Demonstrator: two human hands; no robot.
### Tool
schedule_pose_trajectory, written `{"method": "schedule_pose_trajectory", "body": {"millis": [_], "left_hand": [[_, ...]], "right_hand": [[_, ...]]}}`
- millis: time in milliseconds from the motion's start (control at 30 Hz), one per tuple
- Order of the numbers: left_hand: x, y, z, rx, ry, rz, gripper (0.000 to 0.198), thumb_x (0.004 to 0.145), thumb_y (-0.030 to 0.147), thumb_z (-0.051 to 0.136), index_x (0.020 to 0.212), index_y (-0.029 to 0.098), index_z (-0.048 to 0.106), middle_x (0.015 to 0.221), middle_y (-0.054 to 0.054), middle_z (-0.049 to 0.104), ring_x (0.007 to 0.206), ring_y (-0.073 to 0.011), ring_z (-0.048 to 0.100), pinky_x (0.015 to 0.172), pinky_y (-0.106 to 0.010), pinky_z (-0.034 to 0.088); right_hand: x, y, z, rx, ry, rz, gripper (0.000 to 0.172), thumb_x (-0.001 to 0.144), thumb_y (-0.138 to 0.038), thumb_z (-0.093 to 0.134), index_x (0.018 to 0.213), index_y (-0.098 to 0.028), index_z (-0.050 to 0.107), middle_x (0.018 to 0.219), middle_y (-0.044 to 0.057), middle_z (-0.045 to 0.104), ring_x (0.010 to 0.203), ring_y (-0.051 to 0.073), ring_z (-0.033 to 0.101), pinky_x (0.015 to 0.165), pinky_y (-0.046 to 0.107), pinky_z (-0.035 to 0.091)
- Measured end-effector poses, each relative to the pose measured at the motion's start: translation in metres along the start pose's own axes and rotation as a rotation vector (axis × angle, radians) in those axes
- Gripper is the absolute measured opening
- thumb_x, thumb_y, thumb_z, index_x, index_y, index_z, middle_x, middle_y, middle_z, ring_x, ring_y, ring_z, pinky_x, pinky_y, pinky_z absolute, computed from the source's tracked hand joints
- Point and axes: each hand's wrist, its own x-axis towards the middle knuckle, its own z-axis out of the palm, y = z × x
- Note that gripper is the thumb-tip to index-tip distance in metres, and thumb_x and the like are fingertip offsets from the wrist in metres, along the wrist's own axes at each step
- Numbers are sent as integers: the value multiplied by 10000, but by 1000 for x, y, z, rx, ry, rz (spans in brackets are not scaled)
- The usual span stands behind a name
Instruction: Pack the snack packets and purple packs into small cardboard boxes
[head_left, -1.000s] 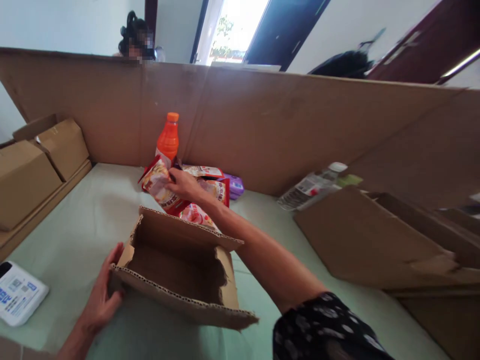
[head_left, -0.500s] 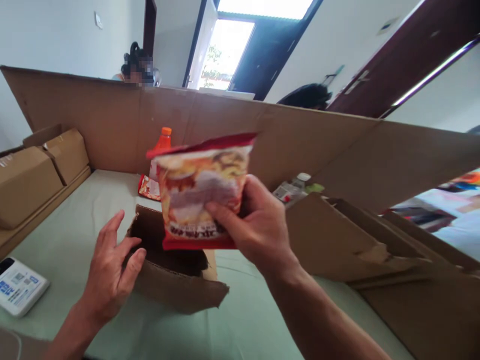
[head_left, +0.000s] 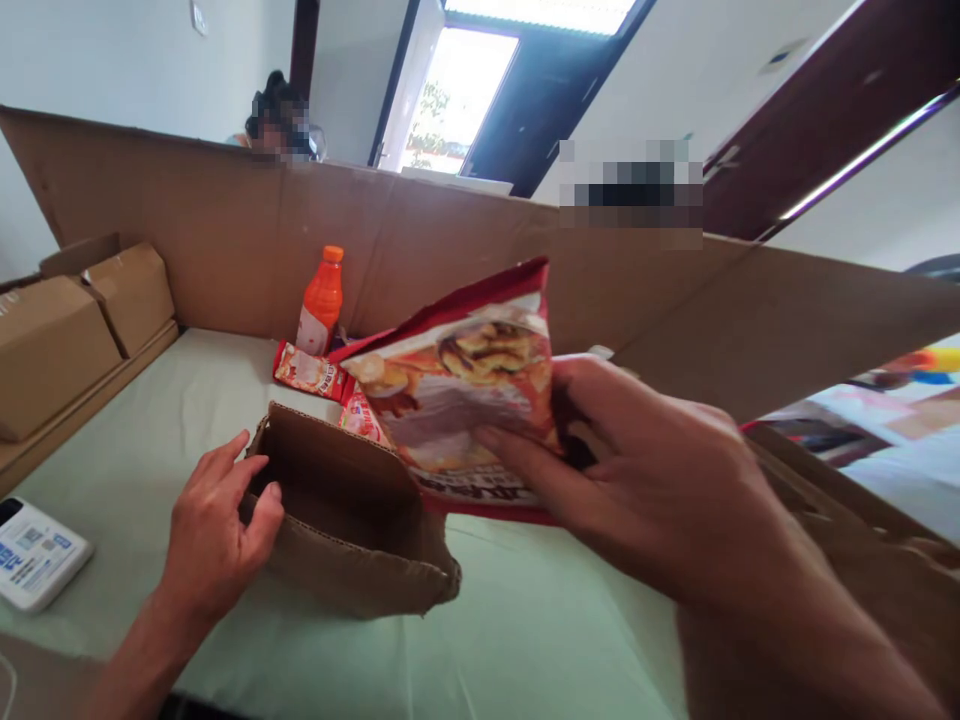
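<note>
A red-edged food packet (head_left: 457,400) printed with pictures of food is pinched between the thumb and fingers of my right hand (head_left: 645,470). The packet is tilted, with its lower left part just above the right end of an uncovered cardboard box (head_left: 352,560). My left hand (head_left: 221,520) is at the left end of this box, fingers apart; its fingertips are at the box's edge, and I cannot tell how firmly they touch it. The visible part of the box's inside shows bare brown cardboard.
Behind the box stand an orange bottle (head_left: 322,300) and a small red packet (head_left: 307,370), with a pink packet (head_left: 364,418) beside it. Closed cartons (head_left: 52,330) line the left; a white device (head_left: 37,555) lies nearer. A tall cardboard wall (head_left: 450,240) runs behind; a person (head_left: 277,120) is beyond it.
My right hand has moved right with the packet, tilting it and uncovering more of the box and the orange bottle. My left hand has hardly moved.
</note>
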Motion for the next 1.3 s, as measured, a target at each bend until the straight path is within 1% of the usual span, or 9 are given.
{"method": "schedule_pose_trajectory", "body": {"millis": [133, 233, 367, 567, 767, 900, 1033, 1100, 1300], "left_hand": [[2, -1, -2, 35, -38, 0, 444, 949, 393, 432, 998, 93, 756, 1191, -218, 732, 1106, -349, 707, 909, -531, 610], [4, -1, -3, 66, -62, -3, 457, 935, 396, 437, 1028, 79, 753, 1166, -214, 744, 1077, -344, 722, 892, -509, 623], [3, -2, -1, 96, -50, -29, 477, 924, 393, 438, 1063, 50, 739, 1140, -220, 751, 1055, -349, 731, 878, -500, 631], [2, -1, 3, 74, -3, -10, 479, 927, 372, 444, 1089, 16, 720, 1119, -229, 754, 1025, -348, 741, 869, -497, 636], [3, 0, 0, 64, 1, 37, 444, 955, 363, 423, 1074, 48, 712, 1089, -212, 764, 991, -324, 753, 852, -468, 642], [0, -5, -3, 29, -35, 22, 447, 984, 444, 441, 1105, 89, 684, 1106, -191, 759, 1011, -316, 750, 835, -468, 644], [-4, -12, -4, -42, -64, 36, 396, 981, 482, 476, 1130, 160, 649, 1157, -152, 746, 1018, -287, 751, 794, -421, 649], [-6, -14, -4, -54, -46, 48, 358, 973, 475, 495, 1137, 191, 637, 1172, -132, 743, 1021, -279, 751, 788, -402, 647], [-10, -17, 0, -29, -24, 57, 304, 957, 462, 520, 1147, 245, 616, 1170, -109, 742, 1024, -274, 752, 780, -373, 646]], "right_hand": [[10, -19, 39, 127, 103, 27, 170, 857, -210, 624, 858, -248, 458, 683, -48, 550, 547, 119, 463, 498, 238, 355], [10, -22, 64, 133, 39, -52, 170, 865, -190, 559, 789, -238, 415, 685, -32, 560, 560, 116, 458, 526, 236, 346], [-3, -11, 71, -18, -248, -133, 133, 903, -184, 494, 776, -218, 482, 677, 10, 597, 588, 141, 506, 565, 259, 332], [1, -17, 88, -240, -893, -55, 137, 927, -147, 514, 896, -165, 646, 878, 97, 738, 780, 211, 684, 616, 285, 365], [19, -32, 136, -205, -1134, -124, 254, 976, -123, 483, 1123, -119, 691, 1047, 139, 766, 919, 252, 732, 699, 300, 466], [13, -22, 118, -141, -1062, -120, 207, 978, -219, 542, 1033, -144, 727, 1043, 122, 771, 934, 255, 731, 754, 309, 502], [-1, 27, 80, 3, -535, 126, 239, 987, -297, 521, 1014, -185, 731, 975, 77, 775, 879, 206, 719, 780, 283, 508], [-4, 62, 78, -5, -374, 301, 294, 1004, -324, 470, 1008, -181, 726, 904, 60, 769, 785, 178, 702, 727, 268, 505], [9, 145, 162, -87, -546, 441, 184, 917, -125, 568, 1003, -143, 729, 1029, 94, 766, 943, 200, 709, 825, 301, 529]]}}
